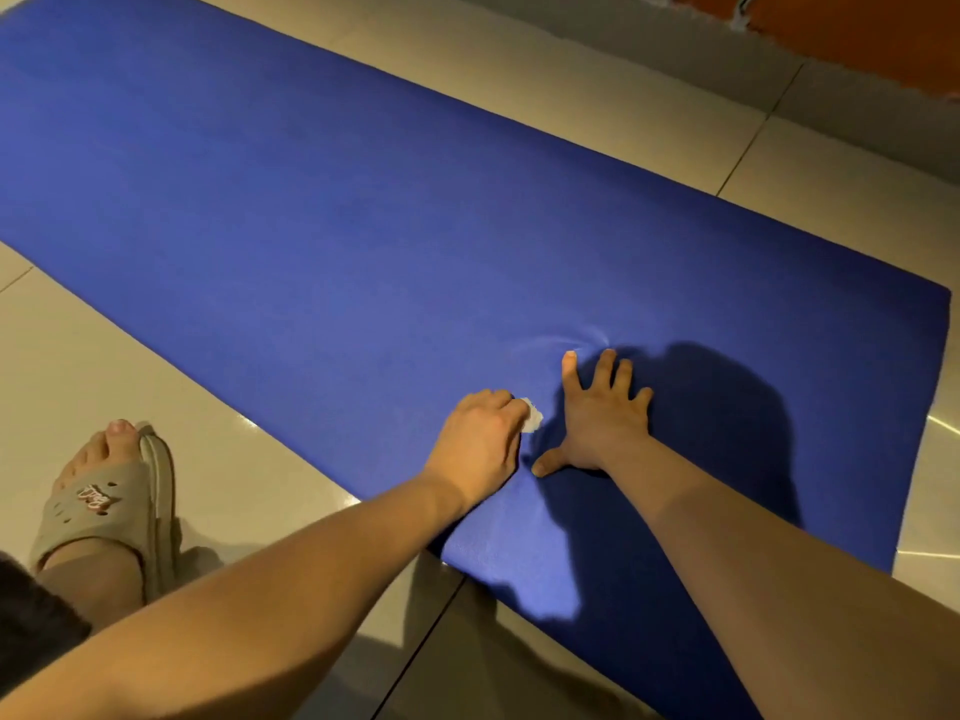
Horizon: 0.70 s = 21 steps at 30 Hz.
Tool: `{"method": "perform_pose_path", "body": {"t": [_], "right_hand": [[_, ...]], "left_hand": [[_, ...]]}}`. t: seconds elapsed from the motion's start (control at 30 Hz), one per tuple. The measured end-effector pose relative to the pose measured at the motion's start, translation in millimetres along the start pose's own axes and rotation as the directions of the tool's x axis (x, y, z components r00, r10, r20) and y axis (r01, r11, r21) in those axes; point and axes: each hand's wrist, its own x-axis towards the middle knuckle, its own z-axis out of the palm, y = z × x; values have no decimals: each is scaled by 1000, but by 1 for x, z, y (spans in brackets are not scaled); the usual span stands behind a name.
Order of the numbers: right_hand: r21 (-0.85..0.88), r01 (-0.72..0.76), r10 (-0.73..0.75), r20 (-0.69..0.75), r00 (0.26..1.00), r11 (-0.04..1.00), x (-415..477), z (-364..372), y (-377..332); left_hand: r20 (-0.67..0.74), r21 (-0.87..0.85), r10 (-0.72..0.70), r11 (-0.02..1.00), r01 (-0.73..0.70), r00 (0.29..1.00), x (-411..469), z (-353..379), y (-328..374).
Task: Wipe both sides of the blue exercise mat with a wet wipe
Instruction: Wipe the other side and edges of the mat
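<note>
The blue exercise mat [322, 241] lies unrolled flat on the tiled floor, running from the upper left to the lower right. My left hand [480, 441] is closed around a small white wet wipe [532, 415] and presses it on the mat near the near end. Just to its right, my right hand [597, 415] lies flat on the mat with fingers spread; the mat puckers slightly at the fingertips. Only the mat's upper side shows.
Beige floor tiles [649, 111] surround the mat. My left foot in a beige slipper [109, 506] stands on the floor left of the mat. A grey skirting and orange wall [857, 39] run along the upper right.
</note>
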Motion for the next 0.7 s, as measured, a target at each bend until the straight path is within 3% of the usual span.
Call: {"method": "perform_pose_path", "body": {"t": [0.07,0.1,0.17,0.23,0.33,0.4,0.5,0.6,0.7], "right_hand": [[2,0,0,1,1000,1000,1,1,0],[4,2,-2,0,1000,1000,1,0,1],[3,4,-4,0,1000,1000,1,1,1],[-6,3,-3,-2,1000,1000,1,1,0],[-14,-2,2,3,1000,1000,2,1,0],[-10,0,1,6,1000,1000,2,1,0],[2,-3,3,9,1000,1000,2,1,0],[22,-1,1,4,1000,1000,2,1,0],[24,1,-1,8,1000,1000,2,1,2]], "left_hand": [[44,79,114,990,-118,992,6,-10,-18],[31,95,75,992,-78,997,11,-19,-33],[-95,74,-159,983,166,983,20,-43,-68],[-213,34,-424,897,440,880,23,-65,-105],[-281,-39,-590,795,605,757,22,-71,-113],[-285,-120,-576,815,567,766,23,-57,-88],[-221,-166,-460,886,432,860,32,-20,-38],[-16,-67,-220,974,218,975,38,7,10],[48,69,44,997,-47,998,43,-2,-2]]}}
